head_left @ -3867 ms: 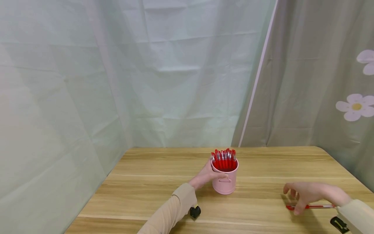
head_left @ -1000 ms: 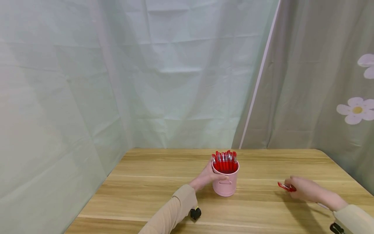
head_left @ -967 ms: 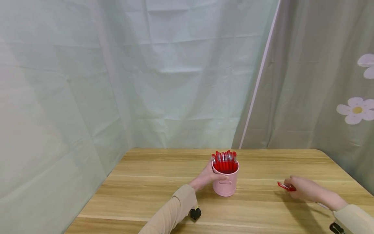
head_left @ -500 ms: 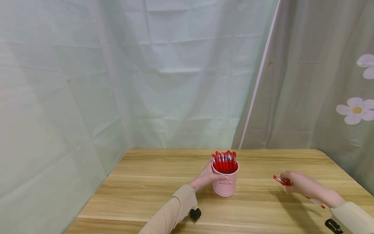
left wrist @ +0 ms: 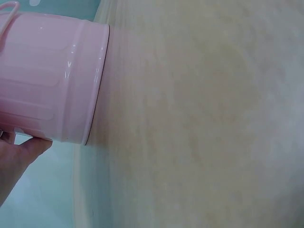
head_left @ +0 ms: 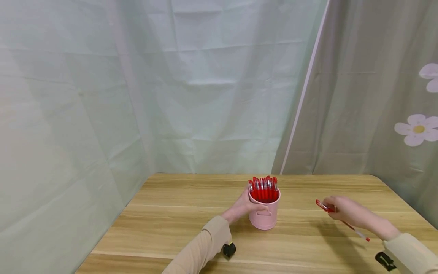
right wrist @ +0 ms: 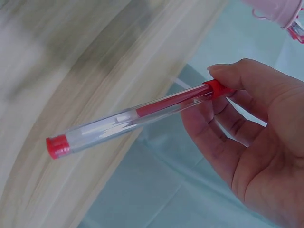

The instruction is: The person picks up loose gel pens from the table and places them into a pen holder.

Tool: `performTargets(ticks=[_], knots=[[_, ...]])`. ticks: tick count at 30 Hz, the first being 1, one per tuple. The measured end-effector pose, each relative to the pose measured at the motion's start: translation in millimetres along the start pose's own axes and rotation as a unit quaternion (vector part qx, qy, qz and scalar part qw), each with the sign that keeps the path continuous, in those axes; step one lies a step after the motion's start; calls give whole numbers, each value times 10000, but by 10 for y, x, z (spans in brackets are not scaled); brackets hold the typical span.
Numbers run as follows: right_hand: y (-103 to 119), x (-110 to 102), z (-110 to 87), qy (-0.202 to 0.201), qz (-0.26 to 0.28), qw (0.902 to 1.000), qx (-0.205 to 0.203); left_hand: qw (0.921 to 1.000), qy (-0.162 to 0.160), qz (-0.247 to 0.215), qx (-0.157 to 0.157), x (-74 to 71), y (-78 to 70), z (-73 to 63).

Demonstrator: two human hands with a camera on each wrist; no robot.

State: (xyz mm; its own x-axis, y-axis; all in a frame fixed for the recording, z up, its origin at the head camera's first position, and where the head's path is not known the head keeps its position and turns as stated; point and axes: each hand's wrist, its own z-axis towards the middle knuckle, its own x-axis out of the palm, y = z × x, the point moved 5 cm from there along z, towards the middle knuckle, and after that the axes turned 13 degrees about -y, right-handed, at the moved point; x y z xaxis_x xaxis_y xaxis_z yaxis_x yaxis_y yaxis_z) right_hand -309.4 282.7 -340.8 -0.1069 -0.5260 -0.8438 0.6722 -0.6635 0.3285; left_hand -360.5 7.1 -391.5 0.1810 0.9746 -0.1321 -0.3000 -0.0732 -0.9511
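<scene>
A pink metal bucket (head_left: 265, 219) stands upright on the wooden table, packed with several red pens (head_left: 262, 190), capped ends up. My left hand (head_left: 244, 205) grips its near left side, thumb across the front by the small handle. The left wrist view shows the bucket's lower wall (left wrist: 52, 80) and part of that hand (left wrist: 19, 156). Off to the right, above the table, my right hand (head_left: 347, 211) pinches a clear pen with red ink (right wrist: 156, 111) between thumb and fingers near its red grip. The pen slants, cap end up toward the bucket.
The wooden table (head_left: 191, 213) spreads around both hands. Pale curtains (head_left: 219, 95) hang behind it and along the left, with a grey flowered curtain (head_left: 359, 114) at the right. A shadow of the right arm falls on the tabletop.
My right hand has picked the pen up from the table, then lifted it and moved it leftward and away from me, tilting it. The left hand keeps its hold on the bucket.
</scene>
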Motion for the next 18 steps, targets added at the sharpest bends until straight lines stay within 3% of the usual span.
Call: performTargets(ticks=[11, 18], knots=[[145, -51, 109, -150, -134, 9998, -30, 10000, -3, -47, -66, -2, 2, -1], [227, -72, 165, -477, -109, 9979, -417, 9999, 18, -17, -113, -6, 12, -12]])
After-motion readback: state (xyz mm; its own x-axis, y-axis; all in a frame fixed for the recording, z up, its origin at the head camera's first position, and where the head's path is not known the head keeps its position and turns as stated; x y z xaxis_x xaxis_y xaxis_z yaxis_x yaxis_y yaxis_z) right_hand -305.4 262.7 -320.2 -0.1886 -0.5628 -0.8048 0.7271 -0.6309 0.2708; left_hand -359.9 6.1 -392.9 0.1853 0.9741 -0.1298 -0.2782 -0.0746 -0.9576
